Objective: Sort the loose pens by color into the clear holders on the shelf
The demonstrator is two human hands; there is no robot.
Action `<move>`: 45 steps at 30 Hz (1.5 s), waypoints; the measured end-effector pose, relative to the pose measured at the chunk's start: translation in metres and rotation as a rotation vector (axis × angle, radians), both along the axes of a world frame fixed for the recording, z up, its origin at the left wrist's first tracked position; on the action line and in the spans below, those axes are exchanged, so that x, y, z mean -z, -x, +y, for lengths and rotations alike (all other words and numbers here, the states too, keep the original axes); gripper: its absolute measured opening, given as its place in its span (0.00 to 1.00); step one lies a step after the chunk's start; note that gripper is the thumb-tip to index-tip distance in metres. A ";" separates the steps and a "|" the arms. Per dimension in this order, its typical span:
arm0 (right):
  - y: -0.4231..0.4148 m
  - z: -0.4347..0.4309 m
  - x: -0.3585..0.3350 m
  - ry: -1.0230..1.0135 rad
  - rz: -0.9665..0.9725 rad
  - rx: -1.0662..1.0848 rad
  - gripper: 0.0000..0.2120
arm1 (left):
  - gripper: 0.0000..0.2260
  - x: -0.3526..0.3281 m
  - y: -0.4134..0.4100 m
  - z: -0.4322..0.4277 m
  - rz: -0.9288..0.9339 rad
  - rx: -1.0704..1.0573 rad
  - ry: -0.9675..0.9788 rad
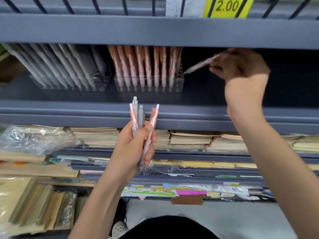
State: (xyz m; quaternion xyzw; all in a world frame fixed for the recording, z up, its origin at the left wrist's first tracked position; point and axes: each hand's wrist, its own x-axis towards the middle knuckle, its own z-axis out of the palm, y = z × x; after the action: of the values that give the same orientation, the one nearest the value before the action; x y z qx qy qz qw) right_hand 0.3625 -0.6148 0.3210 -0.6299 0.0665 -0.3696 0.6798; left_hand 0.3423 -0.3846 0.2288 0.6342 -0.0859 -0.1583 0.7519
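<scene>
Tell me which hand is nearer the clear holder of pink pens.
Right. The right hand, holding a pink pen, hovers just right of the clear holder of pink pens; the left hand grips a bundle of grey and pink pens well below it.

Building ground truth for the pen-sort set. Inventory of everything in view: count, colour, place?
grey-pen holder: one, clear, left on the shelf, full of grey pens
pink-pen holder: one, clear, just right of it, full of pink pens
held pens: four, two grey and two pink, upright below the holders
single pen: one, pinkish, blurred, tip by the pink-pen holder's right end
price tag: one, yellow, reads 2.00, upper shelf
notebook stacks: several, tan, lower shelves
plastic bag: one, clear, lower left
left hand: grips the held pens
right hand: holds the single pen
</scene>
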 end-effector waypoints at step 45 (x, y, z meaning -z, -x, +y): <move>0.022 0.033 0.019 0.483 0.501 -0.421 0.08 | 0.10 0.003 -0.003 0.000 -0.102 0.009 0.109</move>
State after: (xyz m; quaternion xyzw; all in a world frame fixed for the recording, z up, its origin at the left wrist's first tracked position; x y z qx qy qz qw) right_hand 0.3404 -0.5821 0.3023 -0.8418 0.0107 -0.0625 0.5360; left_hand 0.3456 -0.3843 0.2262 0.5993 -0.1357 -0.1244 0.7791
